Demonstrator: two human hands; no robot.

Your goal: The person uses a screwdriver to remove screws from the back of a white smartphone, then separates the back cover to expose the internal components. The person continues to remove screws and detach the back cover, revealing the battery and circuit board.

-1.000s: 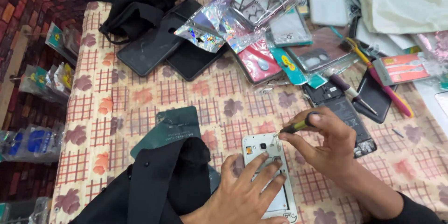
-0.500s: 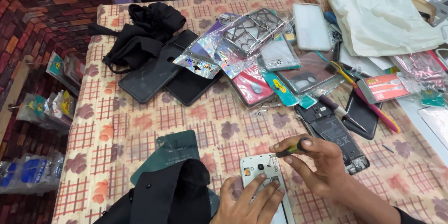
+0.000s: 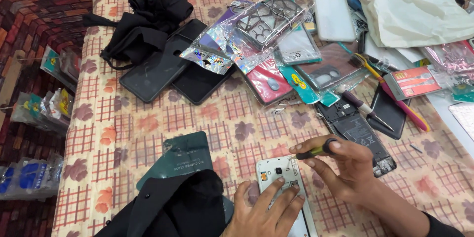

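Both hands work low at the near edge of the tabletop (image 3: 148, 133); left hand (image 3: 264, 212) lies open, fingers flat on the white phone (image 3: 284, 187), whose long axis runs away from the person; right hand (image 3: 345, 172) is clamped on a screwdriver (image 3: 316, 150), lying nearly level, tip pointing left at the phone's top edge.

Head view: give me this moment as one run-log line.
left hand: fingers pressing on opened white phone | right hand: gripping small screwdriver, tip at phone's top edge | surface: patterned tablecloth
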